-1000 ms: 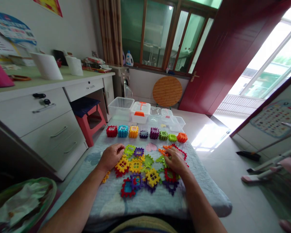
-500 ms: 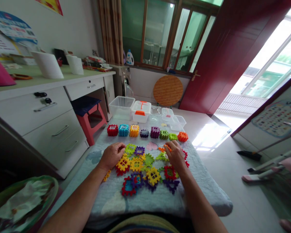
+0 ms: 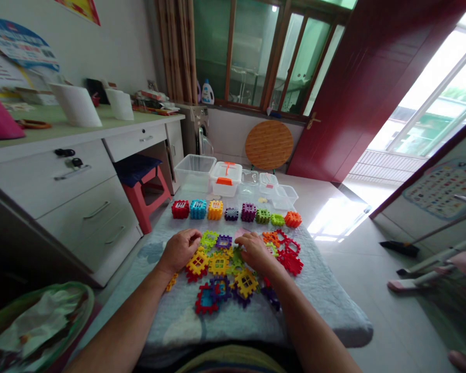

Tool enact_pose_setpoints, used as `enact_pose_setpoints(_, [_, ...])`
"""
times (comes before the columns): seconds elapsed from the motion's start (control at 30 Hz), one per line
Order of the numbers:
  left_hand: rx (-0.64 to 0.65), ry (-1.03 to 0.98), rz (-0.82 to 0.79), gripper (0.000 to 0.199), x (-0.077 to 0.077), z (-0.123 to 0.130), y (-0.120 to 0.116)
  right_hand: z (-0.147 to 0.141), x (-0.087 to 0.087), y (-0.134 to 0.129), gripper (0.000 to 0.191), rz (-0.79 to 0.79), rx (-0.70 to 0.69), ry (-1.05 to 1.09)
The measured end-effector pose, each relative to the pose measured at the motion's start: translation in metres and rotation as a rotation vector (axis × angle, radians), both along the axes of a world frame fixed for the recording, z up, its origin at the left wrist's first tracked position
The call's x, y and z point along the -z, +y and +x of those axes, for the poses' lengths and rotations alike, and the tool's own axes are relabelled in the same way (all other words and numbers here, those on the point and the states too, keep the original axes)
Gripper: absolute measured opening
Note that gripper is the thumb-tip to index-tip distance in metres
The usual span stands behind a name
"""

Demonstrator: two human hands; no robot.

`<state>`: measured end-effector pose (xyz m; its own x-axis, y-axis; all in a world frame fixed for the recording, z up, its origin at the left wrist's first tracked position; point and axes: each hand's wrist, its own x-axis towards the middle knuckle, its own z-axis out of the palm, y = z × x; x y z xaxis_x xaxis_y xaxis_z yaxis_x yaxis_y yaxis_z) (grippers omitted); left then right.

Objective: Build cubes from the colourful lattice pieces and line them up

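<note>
Interlocking plastic building pieces in many colours lie loosely on the cloth-covered table [image 3: 171, 329]. My left hand [image 3: 180, 250] rests at their left edge, fingers curled together beside a lime-green piece [image 3: 209, 239]; what the fingertips hold, if anything, is hidden. Reaching over the middle of the pile, my right hand [image 3: 255, 250] has its fingers stretched forward and apart, near a purple square piece [image 3: 224, 241] and above a green piece [image 3: 236, 259]. Yellow window pieces [image 3: 219, 263] lie between the hands. Past my right hand are red pieces [image 3: 291, 261] and an orange piece [image 3: 271, 238].
Behind the pile runs a row of pieces sorted by colour, from a red stack [image 3: 180, 209] to an orange stack [image 3: 293, 219]. Clear plastic boxes [image 3: 196, 173] and a lidded box with an orange latch [image 3: 226, 178] stand at the far end. A stool [image 3: 143, 191] is at left.
My right hand has moved left from the orange piece, which now lies among the red pieces, to the middle of the pile. My left hand has stayed in place.
</note>
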<state>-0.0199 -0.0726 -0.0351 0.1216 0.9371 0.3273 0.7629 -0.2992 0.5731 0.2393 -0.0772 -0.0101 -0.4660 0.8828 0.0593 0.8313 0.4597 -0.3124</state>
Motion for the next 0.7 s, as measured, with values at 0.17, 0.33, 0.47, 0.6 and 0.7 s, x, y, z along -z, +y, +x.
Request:
enact_pose_setpoints(0.17, [0.002,0.015,0.006,0.018,0.001,0.000,0.000,-0.001,0.010,0.005,0.029,0.053,0.059,-0.014])
enact_pose_setpoints(0.33, [0.004,0.016,-0.003,0.019,0.000,0.000,0.000,0.008,0.010,0.006,0.020,0.139,0.116,0.172])
enact_pose_setpoints(0.47, [0.003,0.004,-0.015,0.020,-0.002,0.001,-0.001,0.013,0.006,0.006,0.011,0.207,0.185,0.346])
enact_pose_setpoints(0.6, [0.001,-0.004,-0.015,0.019,-0.003,0.001,-0.001,0.014,0.007,0.003,0.010,0.317,0.251,0.371])
enact_pose_setpoints(0.7, [0.009,0.008,-0.012,0.020,-0.001,0.000,0.000,0.014,0.008,-0.002,0.009,0.274,0.184,0.274])
